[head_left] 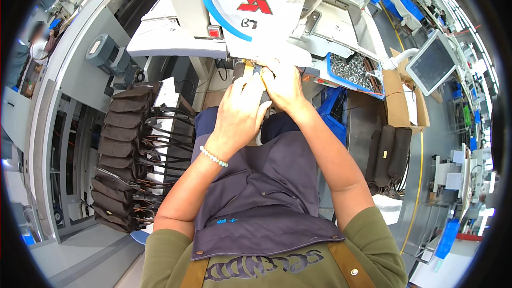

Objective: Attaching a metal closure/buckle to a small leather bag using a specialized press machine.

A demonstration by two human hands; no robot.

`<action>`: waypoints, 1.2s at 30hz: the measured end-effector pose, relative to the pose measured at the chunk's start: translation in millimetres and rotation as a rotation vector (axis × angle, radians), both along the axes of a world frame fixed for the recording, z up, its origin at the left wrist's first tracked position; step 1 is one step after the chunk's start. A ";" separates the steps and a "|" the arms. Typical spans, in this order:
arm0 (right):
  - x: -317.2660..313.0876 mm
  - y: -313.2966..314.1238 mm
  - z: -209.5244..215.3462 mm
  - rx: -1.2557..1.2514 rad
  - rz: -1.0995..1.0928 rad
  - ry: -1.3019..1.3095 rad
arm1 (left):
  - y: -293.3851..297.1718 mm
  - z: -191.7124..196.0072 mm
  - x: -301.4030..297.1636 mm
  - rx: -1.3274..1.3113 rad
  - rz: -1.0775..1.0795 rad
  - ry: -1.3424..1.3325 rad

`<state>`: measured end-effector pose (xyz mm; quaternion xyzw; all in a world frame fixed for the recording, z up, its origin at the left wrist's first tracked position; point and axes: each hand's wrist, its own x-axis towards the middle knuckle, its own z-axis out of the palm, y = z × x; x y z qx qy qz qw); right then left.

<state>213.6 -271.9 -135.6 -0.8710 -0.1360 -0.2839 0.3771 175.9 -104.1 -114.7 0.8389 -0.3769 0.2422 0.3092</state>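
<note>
Both of my hands are close together under the front of a large white machine head (261, 18). My left hand (240, 106), with a beaded bracelet (213, 157) at its wrist, points forward with its fingers bent together. Beside it, my right hand (284, 86) is curled with its fingertips partly under the machine's edge. Between the fingers shows a narrow greyish strip (257, 70), mostly covered by the hands, so its kind is hidden. Bright light washes out the fingertips.
Stacked dark brown fabric pouches (118, 154) with black straps hang at my left. At right are a blue tray (356, 88) of metal rings, a cardboard box (397, 98), more dark rolled pieces (388, 157) and a screen on an arm (433, 63). A grey motor (106, 56) stands left.
</note>
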 end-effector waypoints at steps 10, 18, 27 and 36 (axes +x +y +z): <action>-5.3 0.7 -5.5 -0.013 -0.060 0.000 | 2.2 -1.1 -4.2 0.015 -0.001 0.063; -3.8 -0.9 -7.4 -0.048 -0.045 0.002 | 3.4 -2.3 -4.2 -0.008 -0.019 0.001; 1.2 -2.8 -9.3 -0.057 -0.084 0.030 | 8.7 2.9 -8.5 -0.023 -0.008 0.044; 20.3 -6.0 -4.6 -0.024 -0.067 0.083 | 37.6 -2.2 -26.1 -0.080 -0.018 0.055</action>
